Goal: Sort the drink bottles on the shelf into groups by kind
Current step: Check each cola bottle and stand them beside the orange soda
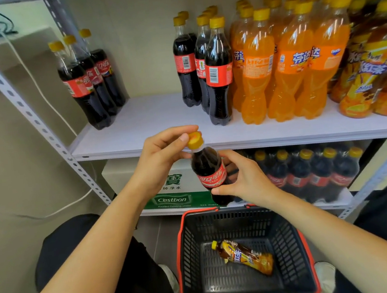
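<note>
Basket (182, 255), nearest: one iced-tea bottle (244, 255) lying inside.
Cola bottle (210, 170), held above the basket, below the shelf (150, 127) edge. Left hand (162, 154) fingers pinch its cap; right hand (243, 179) fingers grip its lower body.
Shelf: cola trio (88, 85) left, cola cluster (203, 69) centre, orange sodas (286, 65) beyond.
Recommended: stand it upright in the gap beside the colas.

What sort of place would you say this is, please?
Probably a small shop or stockroom: a metal rack shelf holds grouped cola bottles, orange soda bottles and iced tea bottles, a shopping basket sits on the floor, and a shrink-wrapped cola pack is stored underneath.
</note>
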### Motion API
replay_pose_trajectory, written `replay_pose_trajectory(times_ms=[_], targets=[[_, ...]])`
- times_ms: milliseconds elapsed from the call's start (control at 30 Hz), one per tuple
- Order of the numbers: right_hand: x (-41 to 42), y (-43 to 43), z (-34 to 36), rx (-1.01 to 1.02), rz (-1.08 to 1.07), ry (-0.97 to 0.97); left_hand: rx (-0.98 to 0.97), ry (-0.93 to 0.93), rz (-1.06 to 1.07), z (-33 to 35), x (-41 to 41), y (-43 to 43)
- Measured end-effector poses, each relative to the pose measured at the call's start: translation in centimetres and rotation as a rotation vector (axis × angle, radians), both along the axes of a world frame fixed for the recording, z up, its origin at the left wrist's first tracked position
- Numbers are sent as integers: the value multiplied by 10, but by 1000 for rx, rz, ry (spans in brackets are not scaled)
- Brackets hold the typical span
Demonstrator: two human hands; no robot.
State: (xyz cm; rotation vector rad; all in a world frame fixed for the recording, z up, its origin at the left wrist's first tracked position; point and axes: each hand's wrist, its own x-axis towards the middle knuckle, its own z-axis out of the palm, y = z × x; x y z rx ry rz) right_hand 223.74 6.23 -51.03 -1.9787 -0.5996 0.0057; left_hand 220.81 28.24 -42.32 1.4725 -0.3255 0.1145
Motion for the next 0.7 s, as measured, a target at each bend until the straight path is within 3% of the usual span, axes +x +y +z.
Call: replay_pose_trajectory(times_ms=[300,700], targets=[[-4,4,12,166,101,155,28,-72,108,-1,0,-2],[-11,-4,38,519,46,322,265,-36,-23,-10,-4,-11]])
